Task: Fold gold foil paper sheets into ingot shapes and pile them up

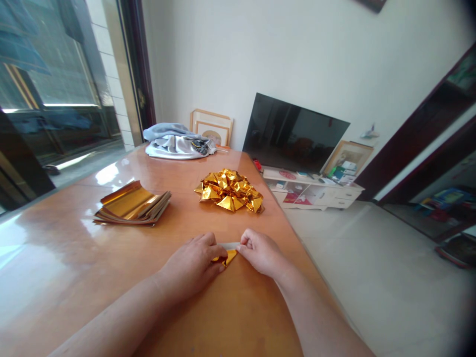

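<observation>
My left hand (193, 263) presses flat on a small piece of gold foil paper (229, 256) on the wooden table (74, 258). My right hand (260, 250) pinches the paper's pale folded edge between thumb and fingers, right beside the left hand. Most of the paper is hidden under my fingers. Farther back lies a heap of folded gold foil pieces (230, 190). To the left sits a stack of flat gold foil sheets (132, 203), their top edge curling up.
A bundle of grey and white cloth (178, 141) lies at the table's far end, with picture frames (211, 126) behind it. The table's right edge runs beside my right arm. Beyond it are a tiled floor, a dark television (293, 134) and a low white cabinet (316, 191).
</observation>
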`<state>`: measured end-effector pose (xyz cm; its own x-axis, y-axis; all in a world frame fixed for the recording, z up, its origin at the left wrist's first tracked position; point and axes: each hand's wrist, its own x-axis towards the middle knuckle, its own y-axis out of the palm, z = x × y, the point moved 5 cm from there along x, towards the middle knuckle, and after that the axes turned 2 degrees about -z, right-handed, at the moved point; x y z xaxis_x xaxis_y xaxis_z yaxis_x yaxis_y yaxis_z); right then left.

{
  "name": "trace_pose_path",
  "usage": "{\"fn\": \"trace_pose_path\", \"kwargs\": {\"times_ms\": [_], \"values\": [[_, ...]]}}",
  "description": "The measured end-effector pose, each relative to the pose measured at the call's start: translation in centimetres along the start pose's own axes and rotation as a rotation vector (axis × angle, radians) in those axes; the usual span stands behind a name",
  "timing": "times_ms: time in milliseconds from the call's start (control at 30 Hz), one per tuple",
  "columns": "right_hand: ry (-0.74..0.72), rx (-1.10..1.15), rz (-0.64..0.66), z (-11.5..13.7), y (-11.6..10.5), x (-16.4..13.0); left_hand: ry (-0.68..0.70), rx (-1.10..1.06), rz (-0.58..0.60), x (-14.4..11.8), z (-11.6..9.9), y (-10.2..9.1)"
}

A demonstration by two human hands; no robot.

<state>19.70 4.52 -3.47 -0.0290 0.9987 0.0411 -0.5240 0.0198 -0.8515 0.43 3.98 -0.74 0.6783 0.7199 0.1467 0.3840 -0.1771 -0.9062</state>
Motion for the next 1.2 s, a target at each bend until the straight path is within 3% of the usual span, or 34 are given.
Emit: {"fn": "trace_pose_path", "kwargs": {"times_ms": [633,867,1067,1200], "values": [[-0.036,-0.01,-0.035,0.3,-0.4,-0.3,-0.005,-0.082,0.012,0.1,0.6,0.1],[-0.32,0.046,-0.095,3.7,-1.4,-1.8,-0.008,-0.108,0.022,0.2,0.5,0.1],[-0.474,-0.052,0.099,5.3,-0.9,-2.9,0.01,-0.13,0.029,0.3,0.3,0.0],[-0.505,-0.202,0.133,6.1,-1.3,-4.1,0.013,-0.126,0.02,0.2,0.3,0.0]]}}
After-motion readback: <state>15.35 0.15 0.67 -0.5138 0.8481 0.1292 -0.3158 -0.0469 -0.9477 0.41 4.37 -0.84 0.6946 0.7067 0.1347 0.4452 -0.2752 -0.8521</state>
